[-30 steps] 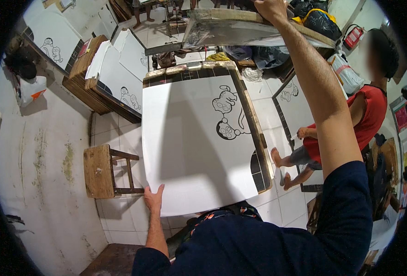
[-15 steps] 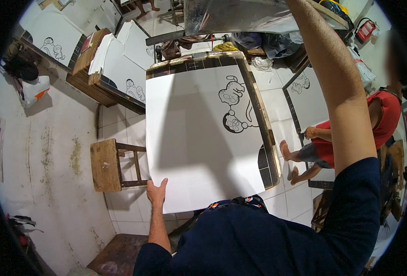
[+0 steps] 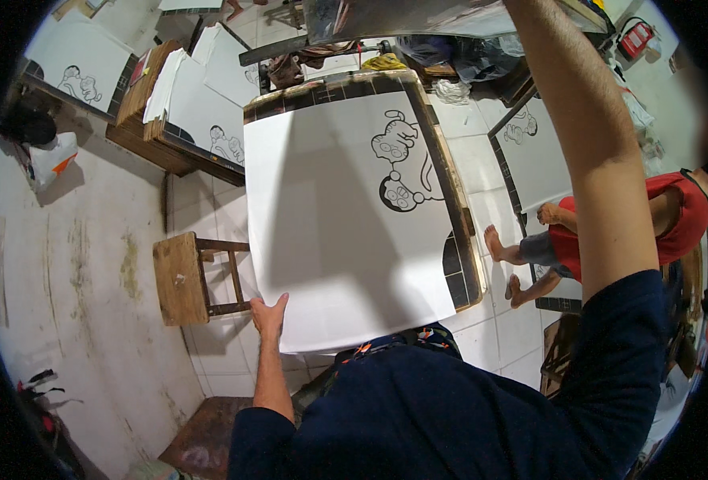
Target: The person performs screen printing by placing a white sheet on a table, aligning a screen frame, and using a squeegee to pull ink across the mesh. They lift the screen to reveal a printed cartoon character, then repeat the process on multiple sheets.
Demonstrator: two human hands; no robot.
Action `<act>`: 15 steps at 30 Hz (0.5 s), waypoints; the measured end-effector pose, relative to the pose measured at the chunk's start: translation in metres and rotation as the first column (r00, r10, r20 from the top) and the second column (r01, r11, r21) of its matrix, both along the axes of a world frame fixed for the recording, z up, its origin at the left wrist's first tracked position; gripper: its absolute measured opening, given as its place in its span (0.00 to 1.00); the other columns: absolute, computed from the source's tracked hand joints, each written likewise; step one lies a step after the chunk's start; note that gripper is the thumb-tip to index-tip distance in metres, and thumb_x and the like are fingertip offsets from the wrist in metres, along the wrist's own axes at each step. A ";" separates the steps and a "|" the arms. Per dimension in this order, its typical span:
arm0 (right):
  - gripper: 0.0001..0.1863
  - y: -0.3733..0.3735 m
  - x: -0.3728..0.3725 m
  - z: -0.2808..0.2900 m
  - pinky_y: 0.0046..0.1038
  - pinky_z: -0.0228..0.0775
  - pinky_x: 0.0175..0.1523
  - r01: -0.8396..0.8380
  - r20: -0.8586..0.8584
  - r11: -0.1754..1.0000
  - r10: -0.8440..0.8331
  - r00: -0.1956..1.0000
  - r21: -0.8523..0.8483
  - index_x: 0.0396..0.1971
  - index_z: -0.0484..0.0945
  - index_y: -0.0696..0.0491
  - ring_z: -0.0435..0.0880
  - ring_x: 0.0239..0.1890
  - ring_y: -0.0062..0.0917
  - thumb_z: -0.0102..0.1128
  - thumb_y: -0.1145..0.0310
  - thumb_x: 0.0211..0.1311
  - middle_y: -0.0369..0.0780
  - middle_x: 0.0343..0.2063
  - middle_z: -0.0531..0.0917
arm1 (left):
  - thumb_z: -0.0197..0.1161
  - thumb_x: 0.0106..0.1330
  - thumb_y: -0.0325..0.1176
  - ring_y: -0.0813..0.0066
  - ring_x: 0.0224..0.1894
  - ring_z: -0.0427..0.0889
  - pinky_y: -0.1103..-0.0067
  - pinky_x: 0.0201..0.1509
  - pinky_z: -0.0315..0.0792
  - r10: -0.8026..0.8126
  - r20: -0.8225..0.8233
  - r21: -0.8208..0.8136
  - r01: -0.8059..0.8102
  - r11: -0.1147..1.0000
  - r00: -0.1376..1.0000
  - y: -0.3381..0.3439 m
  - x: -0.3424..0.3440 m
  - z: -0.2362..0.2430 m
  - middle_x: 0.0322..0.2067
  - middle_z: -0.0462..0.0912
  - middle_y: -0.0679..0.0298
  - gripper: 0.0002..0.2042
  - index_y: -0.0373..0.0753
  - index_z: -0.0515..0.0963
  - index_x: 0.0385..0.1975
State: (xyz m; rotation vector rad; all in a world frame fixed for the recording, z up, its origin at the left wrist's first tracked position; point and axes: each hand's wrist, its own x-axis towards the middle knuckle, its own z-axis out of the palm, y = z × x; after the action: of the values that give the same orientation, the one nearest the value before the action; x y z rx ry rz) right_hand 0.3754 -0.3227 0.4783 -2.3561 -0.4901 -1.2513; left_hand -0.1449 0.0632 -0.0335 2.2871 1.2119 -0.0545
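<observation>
In front of me a dark-bordered board carries a large white sheet, which looks like fabric. Black line drawings of a monkey-like animal and a cartoon head are printed near its right side. My left hand rests at the sheet's near left edge, thumb spread away from the fingers; the fingertips are partly hidden. My right arm stretches up past the top edge, so my right hand is out of the picture. Beside that arm, a raised printing screen hangs beyond the board's far end.
A wooden stool stands left of the board. Farther left are stacked boards with printed white sheets. A person in a red top stands at right near another printed sheet. Dark plastic bags lie beyond the board.
The whole view has shifted slightly, with the board sitting a little higher and farther left. My left hand stays at the sheet's edge, and my right arm remains raised.
</observation>
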 end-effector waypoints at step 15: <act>0.17 -0.051 -0.197 -0.245 0.44 0.60 0.62 -0.149 0.092 0.989 0.146 0.985 0.025 0.46 0.83 0.46 0.79 0.50 0.38 0.70 0.69 0.54 0.38 0.41 0.83 | 0.57 0.75 0.60 0.57 0.64 0.76 0.57 0.66 0.71 0.503 0.586 -0.785 0.598 0.158 0.636 -0.212 0.178 0.189 0.63 0.77 0.56 0.33 0.39 0.70 0.68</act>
State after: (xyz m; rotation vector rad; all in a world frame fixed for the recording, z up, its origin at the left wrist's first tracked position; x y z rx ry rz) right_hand 0.1784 -0.3736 0.2330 -2.2007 -0.6560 -1.2902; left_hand 0.0330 -0.1486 0.1559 0.7938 0.2532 0.0952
